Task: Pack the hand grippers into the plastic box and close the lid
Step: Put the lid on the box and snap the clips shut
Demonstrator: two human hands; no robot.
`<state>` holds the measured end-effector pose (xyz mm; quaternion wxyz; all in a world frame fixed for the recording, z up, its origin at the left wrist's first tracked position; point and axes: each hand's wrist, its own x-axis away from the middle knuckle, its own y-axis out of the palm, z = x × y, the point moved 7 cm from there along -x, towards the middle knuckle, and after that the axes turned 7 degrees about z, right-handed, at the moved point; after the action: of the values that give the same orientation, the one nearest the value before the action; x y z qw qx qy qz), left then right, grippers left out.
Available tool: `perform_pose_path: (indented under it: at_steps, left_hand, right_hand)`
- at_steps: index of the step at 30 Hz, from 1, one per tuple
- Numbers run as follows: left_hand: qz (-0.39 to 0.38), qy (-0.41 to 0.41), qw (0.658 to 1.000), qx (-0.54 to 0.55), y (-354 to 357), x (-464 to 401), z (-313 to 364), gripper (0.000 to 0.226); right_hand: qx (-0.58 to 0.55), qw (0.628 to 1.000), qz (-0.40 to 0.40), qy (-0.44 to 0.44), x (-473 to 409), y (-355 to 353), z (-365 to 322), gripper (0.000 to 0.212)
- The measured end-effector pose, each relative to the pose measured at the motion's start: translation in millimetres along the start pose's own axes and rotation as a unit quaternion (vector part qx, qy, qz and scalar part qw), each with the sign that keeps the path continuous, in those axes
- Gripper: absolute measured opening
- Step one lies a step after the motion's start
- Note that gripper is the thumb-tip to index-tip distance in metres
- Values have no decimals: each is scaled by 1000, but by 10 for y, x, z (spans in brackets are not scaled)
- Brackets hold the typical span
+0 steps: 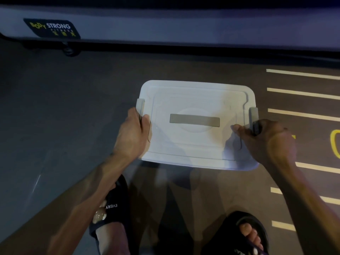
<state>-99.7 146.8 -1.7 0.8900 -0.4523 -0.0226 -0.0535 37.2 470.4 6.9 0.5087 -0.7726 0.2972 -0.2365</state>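
Now, scene by label:
Plastic box [197, 153]: sits on the dark floor [64, 111] in front of the person, seen from above; its contents are hidden.
Lid [195, 100]: white, lying flat over the box, with a grey strip [194, 120] across its middle.
Latches: a grey left latch [140, 105] and a grey right latch [253, 113] at the lid's short ends.
Left hand [131, 133]: grips the left end of the lid, thumb on top, fingers curled round the edge at the latch.
Right hand [265, 138]: grips the right end, thumb lying on the lid, fingers curled round the lower part of the right latch.
Hand grippers: not visible.
Feet: in black slides [114, 203], near the box.
Floor markings: yellow lines [303, 92] to the right.
Behind: a grey machine base [184, 28] with a "BODY STRONG" label [52, 28].
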Motion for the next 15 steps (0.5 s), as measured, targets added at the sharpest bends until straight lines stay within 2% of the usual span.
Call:
perform_pose_path:
  at_steps: [2, 7, 15]
  left_hand:
    - [-3, 0, 1000, 7, 19, -5, -11, 17]
    - [4, 3, 1000, 22, 26, -21, -41, 26]
    - [-8, -15, 1000, 3, -16, 54, 57, 29]
  right_hand:
    - [-14, 1000, 20, -1, 60, 9, -20, 53]
    - [-131, 988, 84, 0, 295, 194, -91, 40]
    - [-143, 987, 72, 20, 321, 141, -93, 43]
